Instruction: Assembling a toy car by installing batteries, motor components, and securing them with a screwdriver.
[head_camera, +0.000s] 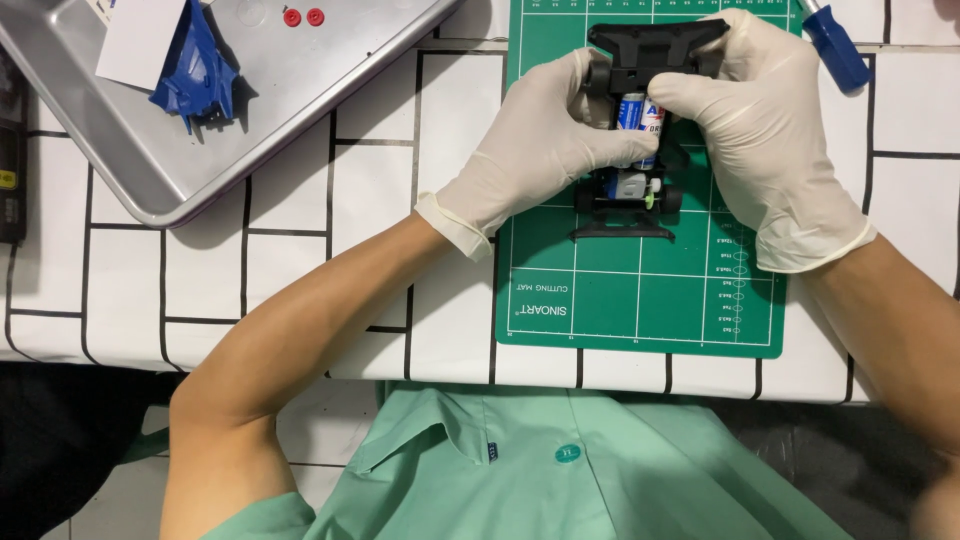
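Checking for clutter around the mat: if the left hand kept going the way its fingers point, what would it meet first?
The left hand points right, already on the toy car chassis; just past it, probably the right hand.

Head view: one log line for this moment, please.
left hand: on battery | right hand: steadying toy car chassis | cutting mat: under chassis

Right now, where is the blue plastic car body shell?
The blue plastic car body shell lies in the metal tray, upper left, beside a white card.
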